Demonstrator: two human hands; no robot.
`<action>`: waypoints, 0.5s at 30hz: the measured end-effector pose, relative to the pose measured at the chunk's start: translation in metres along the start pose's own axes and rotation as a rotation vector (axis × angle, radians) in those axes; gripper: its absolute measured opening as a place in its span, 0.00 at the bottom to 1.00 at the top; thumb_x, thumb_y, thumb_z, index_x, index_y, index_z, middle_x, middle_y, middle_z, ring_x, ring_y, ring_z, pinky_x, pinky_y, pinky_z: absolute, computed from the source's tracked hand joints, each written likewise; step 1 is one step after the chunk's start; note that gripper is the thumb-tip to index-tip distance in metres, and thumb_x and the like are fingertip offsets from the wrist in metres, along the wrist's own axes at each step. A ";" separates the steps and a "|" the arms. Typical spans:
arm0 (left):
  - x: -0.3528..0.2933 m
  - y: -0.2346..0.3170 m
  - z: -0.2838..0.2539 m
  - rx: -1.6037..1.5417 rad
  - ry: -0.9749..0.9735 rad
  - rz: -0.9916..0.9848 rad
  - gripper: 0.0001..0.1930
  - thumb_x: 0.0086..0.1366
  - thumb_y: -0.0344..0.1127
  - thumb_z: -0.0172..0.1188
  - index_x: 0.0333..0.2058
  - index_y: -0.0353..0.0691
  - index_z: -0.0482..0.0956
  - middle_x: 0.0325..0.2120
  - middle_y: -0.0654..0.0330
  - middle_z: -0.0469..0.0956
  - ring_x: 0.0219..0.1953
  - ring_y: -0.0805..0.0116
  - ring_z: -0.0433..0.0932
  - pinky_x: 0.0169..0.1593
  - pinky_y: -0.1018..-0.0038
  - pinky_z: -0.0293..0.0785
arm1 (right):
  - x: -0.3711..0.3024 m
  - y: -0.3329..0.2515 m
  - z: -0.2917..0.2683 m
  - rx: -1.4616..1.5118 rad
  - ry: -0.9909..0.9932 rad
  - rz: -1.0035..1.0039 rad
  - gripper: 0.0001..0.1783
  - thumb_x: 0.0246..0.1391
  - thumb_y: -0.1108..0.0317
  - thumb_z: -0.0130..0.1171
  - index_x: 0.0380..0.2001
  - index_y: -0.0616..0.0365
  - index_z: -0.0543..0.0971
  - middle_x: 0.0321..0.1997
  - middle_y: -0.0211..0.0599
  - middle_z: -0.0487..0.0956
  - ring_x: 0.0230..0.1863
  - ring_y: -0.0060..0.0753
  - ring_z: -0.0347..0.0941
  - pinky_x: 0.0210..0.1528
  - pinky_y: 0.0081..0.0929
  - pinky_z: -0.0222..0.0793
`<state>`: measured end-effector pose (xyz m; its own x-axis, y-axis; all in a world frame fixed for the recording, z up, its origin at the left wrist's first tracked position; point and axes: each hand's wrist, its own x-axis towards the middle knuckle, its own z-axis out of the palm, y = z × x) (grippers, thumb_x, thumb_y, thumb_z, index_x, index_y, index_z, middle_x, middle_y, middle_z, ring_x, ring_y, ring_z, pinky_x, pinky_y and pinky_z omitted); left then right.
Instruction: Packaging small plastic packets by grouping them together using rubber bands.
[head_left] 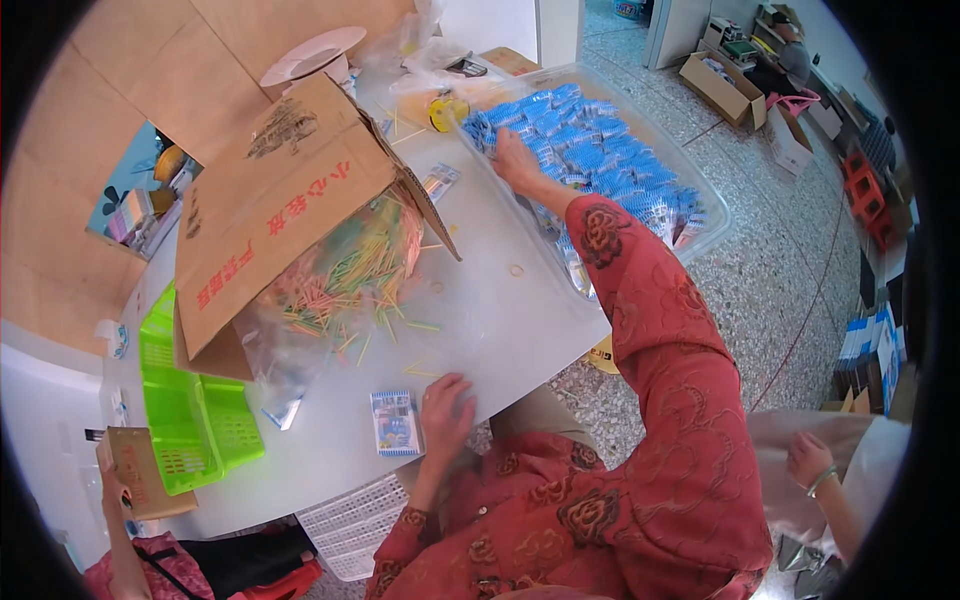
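Note:
On the white table (480, 350), my left hand (447, 412) rests near the front edge, its fingers loosely bent and apart with nothing in them. Just left of it lies a flat blue-and-white packet (397, 423). My right hand (515, 163) reaches forward over the left side of a clear plastic bin (715, 225). Its fingers are curled down among the blue-and-white packets (600, 140) that fill the bin; what they grip is too hidden to tell. A cardboard box (280, 200) lies tipped, its mouth toward me, with a clear bag of thin coloured sticks (350, 270) spilling out.
A green plastic basket (200, 420) stands at the table's left, beside a small cardboard box (150, 475). A pale hat (315, 55) sits at the back. Below the edge is a white crate (350, 525). Other people sit at lower left, right and far right.

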<state>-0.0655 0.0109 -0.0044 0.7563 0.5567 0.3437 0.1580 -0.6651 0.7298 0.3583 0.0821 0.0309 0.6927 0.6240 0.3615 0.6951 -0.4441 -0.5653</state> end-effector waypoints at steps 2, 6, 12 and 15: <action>-0.001 0.000 0.000 0.001 0.007 -0.003 0.14 0.49 0.22 0.63 0.37 0.35 0.78 0.42 0.52 0.76 0.47 0.54 0.74 0.51 0.65 0.70 | 0.001 0.001 0.006 -0.012 -0.006 -0.031 0.20 0.45 0.75 0.55 0.43 0.63 0.64 0.46 0.58 0.69 0.47 0.62 0.70 0.48 0.48 0.69; 0.000 0.001 0.003 -0.011 0.024 -0.001 0.14 0.48 0.22 0.63 0.37 0.35 0.78 0.42 0.52 0.76 0.46 0.54 0.75 0.50 0.65 0.70 | 0.013 0.010 0.008 -0.070 -0.087 -0.006 0.22 0.45 0.71 0.58 0.43 0.64 0.64 0.47 0.57 0.70 0.49 0.60 0.69 0.49 0.46 0.68; 0.002 0.000 0.003 -0.006 0.042 0.007 0.13 0.48 0.22 0.62 0.36 0.35 0.78 0.41 0.52 0.77 0.46 0.54 0.75 0.50 0.66 0.70 | 0.025 0.016 -0.038 0.046 -0.326 -0.110 0.39 0.41 0.64 0.68 0.56 0.64 0.63 0.54 0.54 0.70 0.52 0.50 0.70 0.52 0.38 0.68; -0.001 -0.002 0.004 -0.018 0.069 0.017 0.14 0.48 0.21 0.62 0.37 0.35 0.78 0.41 0.53 0.77 0.45 0.54 0.75 0.50 0.66 0.70 | 0.013 -0.001 -0.075 0.302 -0.375 -0.030 0.42 0.40 0.64 0.70 0.58 0.62 0.63 0.55 0.49 0.70 0.50 0.44 0.72 0.47 0.35 0.72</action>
<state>-0.0640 0.0102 -0.0083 0.7133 0.5784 0.3958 0.1334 -0.6665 0.7335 0.3809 0.0425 0.0920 0.5170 0.8475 0.1201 0.5884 -0.2499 -0.7690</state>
